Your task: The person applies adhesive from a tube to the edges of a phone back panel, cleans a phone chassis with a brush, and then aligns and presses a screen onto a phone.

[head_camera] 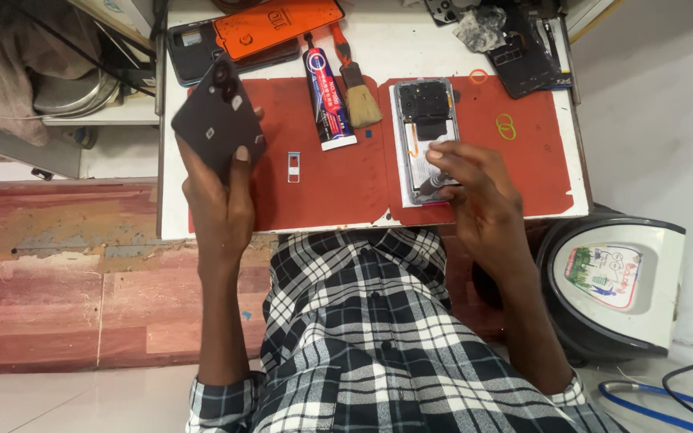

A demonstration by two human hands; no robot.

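Your left hand [222, 188] is clamped around the dark back cover [218, 116], lifted over the left edge of the red mat [314, 184]. Your right hand [475, 196] has its fingers pinched together on a small tool [433, 183] whose tip rests on the opened phone [425, 140] lying flat on the mat. Work the tip lightly and keep it low (the insides are bare). A red and blue glue tube [328, 100] lies beside the brush [357, 88]; an orange flat package [278, 24] sits at the table's far edge.
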